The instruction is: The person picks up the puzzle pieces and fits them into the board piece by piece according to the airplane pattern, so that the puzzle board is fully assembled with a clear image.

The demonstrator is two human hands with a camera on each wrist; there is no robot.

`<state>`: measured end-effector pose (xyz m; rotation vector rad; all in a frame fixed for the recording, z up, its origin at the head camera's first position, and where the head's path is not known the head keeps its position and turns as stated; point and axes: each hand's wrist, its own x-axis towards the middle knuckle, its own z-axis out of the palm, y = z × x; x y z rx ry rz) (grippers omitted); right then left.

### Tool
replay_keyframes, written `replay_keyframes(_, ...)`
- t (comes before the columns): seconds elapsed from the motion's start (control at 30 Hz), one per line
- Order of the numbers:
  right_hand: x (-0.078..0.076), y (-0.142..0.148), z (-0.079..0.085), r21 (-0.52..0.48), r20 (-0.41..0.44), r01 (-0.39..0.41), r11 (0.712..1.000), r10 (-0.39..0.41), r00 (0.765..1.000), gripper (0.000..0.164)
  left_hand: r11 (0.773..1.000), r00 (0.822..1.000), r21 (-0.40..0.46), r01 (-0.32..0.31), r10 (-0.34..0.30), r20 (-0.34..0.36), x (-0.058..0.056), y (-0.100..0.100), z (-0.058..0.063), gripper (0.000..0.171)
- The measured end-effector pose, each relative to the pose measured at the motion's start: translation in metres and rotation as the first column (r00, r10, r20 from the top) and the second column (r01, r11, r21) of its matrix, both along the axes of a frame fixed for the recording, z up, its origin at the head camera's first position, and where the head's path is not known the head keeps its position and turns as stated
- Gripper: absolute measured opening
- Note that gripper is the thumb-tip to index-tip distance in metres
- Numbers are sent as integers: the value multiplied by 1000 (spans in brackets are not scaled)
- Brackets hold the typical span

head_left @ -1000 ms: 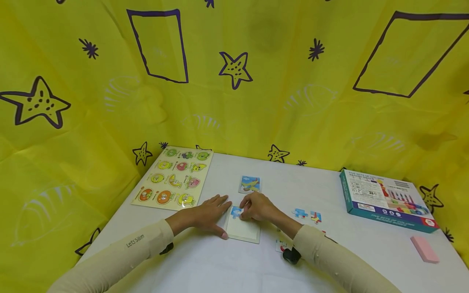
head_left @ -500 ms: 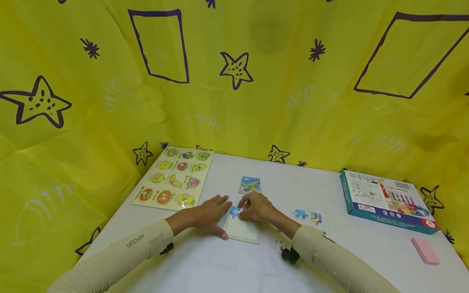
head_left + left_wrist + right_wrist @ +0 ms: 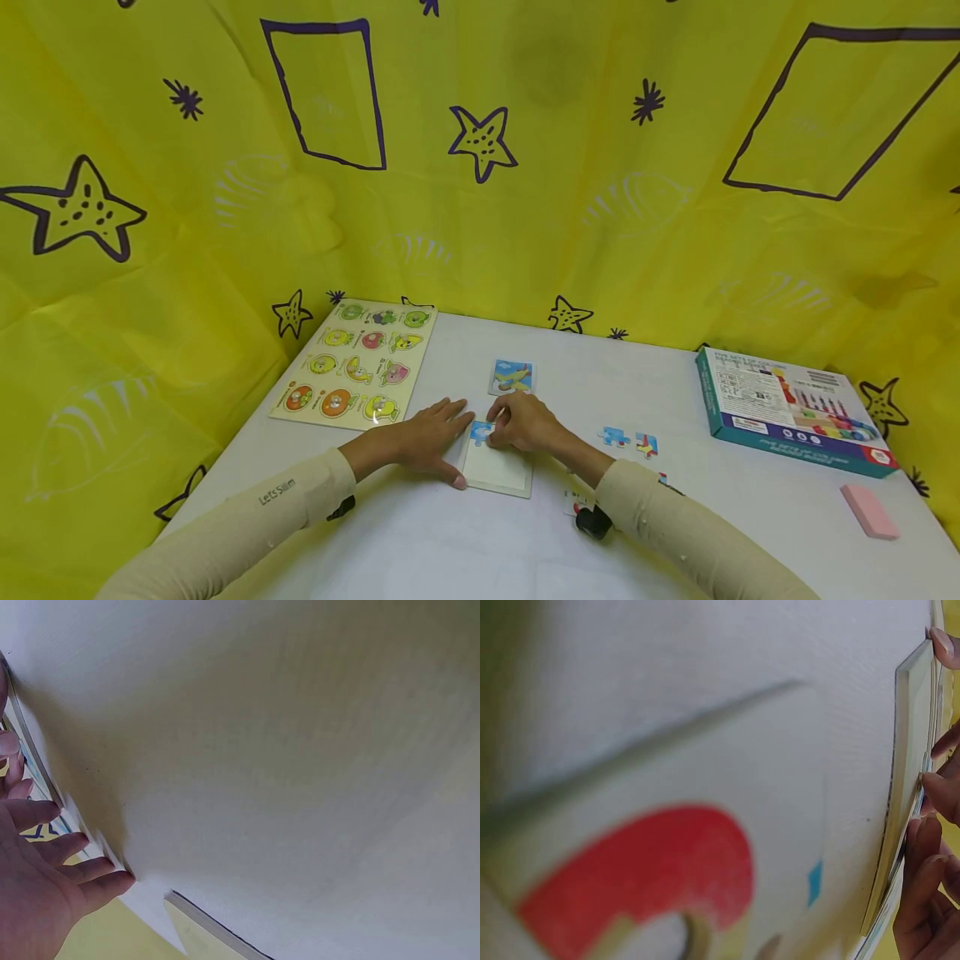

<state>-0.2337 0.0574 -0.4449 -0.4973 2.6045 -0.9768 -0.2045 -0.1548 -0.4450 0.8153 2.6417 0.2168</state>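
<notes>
The left hand [image 3: 431, 442] lies spread beside the pale, rectangular, wooden-looking puzzle tray [image 3: 498, 472]; the right hand [image 3: 528, 423] appears to pinch the blue, knobbed jigsaw piece [image 3: 478, 431] in the tray's corner between the hands (the grip is half hidden). Seat it squarely there before pressing.

Super bright yellow cloth [image 3: 540, 225] hangs behind the white table [image 3: 420, 542] and along its left side too, all doodled with dark stars [image 3: 483, 143] and wonky rectangles [image 3: 326, 96], kinda soft light everywhere.
</notes>
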Motion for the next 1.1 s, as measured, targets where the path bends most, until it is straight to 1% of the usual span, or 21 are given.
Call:
replay_keyframes(0.17,-1,2,-1,-29,17,-26,999,26,1000,29,1000,1000,5,11,-10,-11,1,0,0,106)
replay_keyframes(0.33,-4,9,-1,-82,29,-93,992,96,995,33,1000,1000,21,19,-19,-19,2,0,0,105)
replay_keyframes(0.5,-6,24,2,-144,15,-162,976,166,986,31,999,1000,30,19,-19,-12,2,0,-1,102)
replay_keyframes(0.67,-9,45,7,-207,-8,-178,962,181,984,31,999,1000,31,21,-21,0,2,-1,0,97)
replay_keyframes(0.77,-11,62,10,-227,-20,-156,961,155,988,28,999,1000,10,30,-30,-3,2,-2,-2,95)
replay_keyframes(0.9,-12,89,14,-231,-23,-80,970,77,997,24,999,999,-12,42,-43,-13,2,-2,-3,94)
replay_keyframes(0.97,-12,103,15,-214,-28,-40,976,34,999,24,999,999,-14,45,-45,-16,3,-1,-3,94)
replay_keyframes(1.1,-10,129,12,-145,-26,40,989,-44,999,28,999,999,-14,46,-46,-9,4,-1,-1,93)
